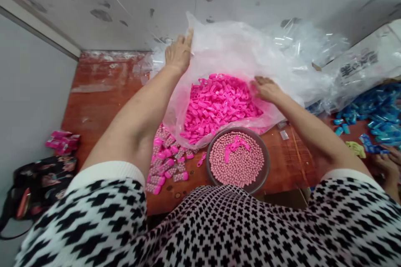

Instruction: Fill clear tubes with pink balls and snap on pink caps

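Note:
A large translucent plastic bag [225, 46] lies on its side with its mouth toward me, holding a heap of bright pink plastic clips [219, 104]. My left hand [180, 53] is closed on the upper left of the bag, one finger pointing up. At the bag's right side, my right hand [266, 88] has its fingers curled on the film; the fingertips are blurred and partly hidden. Below the bag mouth stands a round grey bowl [267, 167] full of pink beads [236, 169], with a few pink clips [233, 147] on top.
Small bead-filled containers with pink caps [163, 164] lie left of the bowl. Blue plastic pieces [376, 108] are heaped at right, near another person's hand [387, 162]. A white sack [360, 62] lies behind them. Pink packets [62, 142] and a black floral bag [46, 179] are at left.

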